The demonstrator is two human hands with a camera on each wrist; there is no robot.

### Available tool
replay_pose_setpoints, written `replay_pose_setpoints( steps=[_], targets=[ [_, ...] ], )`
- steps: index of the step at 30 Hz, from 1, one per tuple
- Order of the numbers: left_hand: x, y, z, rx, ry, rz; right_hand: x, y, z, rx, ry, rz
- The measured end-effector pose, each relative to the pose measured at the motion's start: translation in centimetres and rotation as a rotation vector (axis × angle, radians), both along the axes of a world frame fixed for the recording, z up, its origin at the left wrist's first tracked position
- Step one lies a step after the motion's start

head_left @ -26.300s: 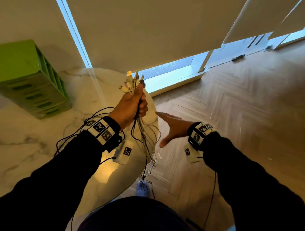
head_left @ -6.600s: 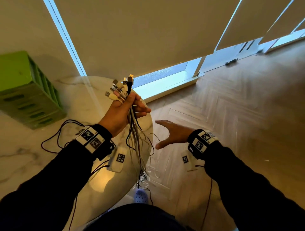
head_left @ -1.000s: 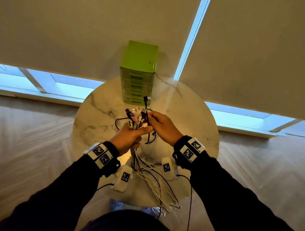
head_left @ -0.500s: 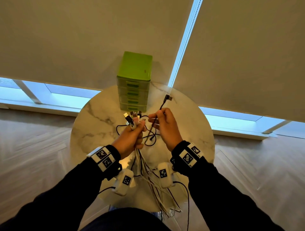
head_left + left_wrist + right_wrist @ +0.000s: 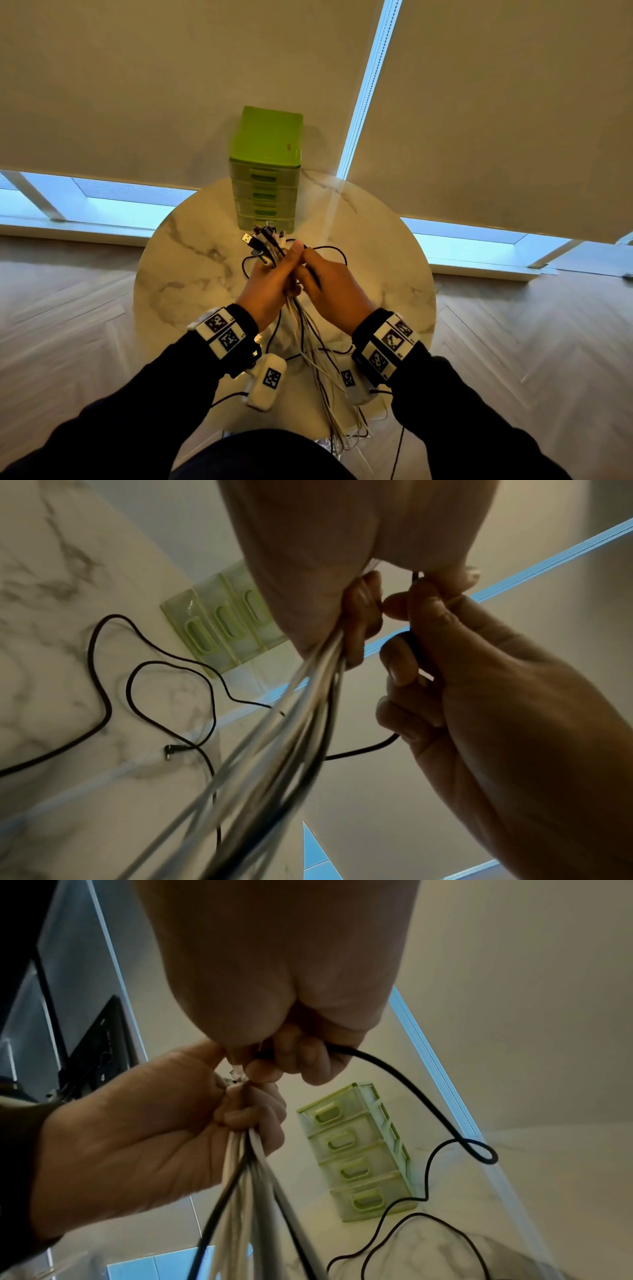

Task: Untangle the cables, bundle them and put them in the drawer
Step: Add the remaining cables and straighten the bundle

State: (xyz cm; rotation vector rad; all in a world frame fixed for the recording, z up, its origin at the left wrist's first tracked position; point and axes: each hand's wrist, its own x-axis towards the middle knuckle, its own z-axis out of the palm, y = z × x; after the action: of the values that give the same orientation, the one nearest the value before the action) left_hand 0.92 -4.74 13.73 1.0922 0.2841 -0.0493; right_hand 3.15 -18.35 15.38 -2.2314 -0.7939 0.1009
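We find the left hand [image 5: 270, 284] clenched around the cable bundle [image 5: 310, 346], above the marble table [image 5: 191, 270]. Our right hand [image 5: 334, 291] pinches a black cable [image 5: 404, 1080] beside it. Beyond stands the green drawer unit [image 5: 265, 171], drawers closed.

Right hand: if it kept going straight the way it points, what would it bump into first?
Probably the left hand, which it already touches at the fingertips. Past that, the right hand points toward the green drawer unit on the marble table, though depth is unclear.
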Motion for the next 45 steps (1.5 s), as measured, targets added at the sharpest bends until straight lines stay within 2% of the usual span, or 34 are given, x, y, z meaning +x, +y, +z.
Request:
replay_pose_setpoints(
  steps=[8,11,13,17,20,23,26,29,33,36,39,41,43,45],
  targets=[
    [0.8,0.8,-0.6,0.123,0.062,0.139,-0.5,-0.3,-0.6,-0.092,0.008,-0.020],
    [1.6,2.0,-0.3,0.147,0.023,0.210,-0.6,-2.0,-1.5,-0.105,0.151,0.068],
    [2.2,2.9,0.6,0.094,0.006,0.260,-0.7,-3.2,-2.9,-0.096,0.266,0.114],
    [3.6,5.5,3.5,-0.017,-0.008,0.346,-1.2,-6.1,-6.5,-0.188,0.503,0.054],
    [3.9,7.0,4.7,0.023,-0.027,0.292,-0.8,-7.1,-7.9,-0.385,0.530,0.029],
    [3.3,6.7,4.6,0.178,-0.041,0.165,1.1,-6.2,-7.9,-0.540,0.446,-0.064],
    [2.4,5.0,3.9,0.304,-0.042,0.043,3.2,-3.8,-6.0,-0.395,0.348,-0.281],
    [1.4,3.1,2.7,0.323,-0.003,0.013,3.5,-0.6,-2.5,-0.136,0.251,-0.330],
    [0.8,2.1,1.9,0.312,0.049,0.070,1.0,2.9,0.3,0.030,0.198,-0.157],
    [0.7,2.3,2.2,0.271,0.082,0.161,-0.2,3.4,0.7,0.043,0.173,-0.036],
    [0.9,3.1,2.1,0.237,0.023,0.283,-0.7,3.2,0.7,0.049,0.204,0.055],
    [1.4,4.0,2.3,0.137,-0.005,0.385,-1.0,2.7,0.0,-0.002,0.210,0.133],
    [1.8,4.9,2.6,-0.004,-0.030,0.452,-1.4,1.9,-1.2,-0.005,0.285,0.188],
    [1.9,5.9,3.2,-0.122,-0.054,0.474,-1.6,0.9,-2.1,0.079,0.491,0.193]
  ],
)
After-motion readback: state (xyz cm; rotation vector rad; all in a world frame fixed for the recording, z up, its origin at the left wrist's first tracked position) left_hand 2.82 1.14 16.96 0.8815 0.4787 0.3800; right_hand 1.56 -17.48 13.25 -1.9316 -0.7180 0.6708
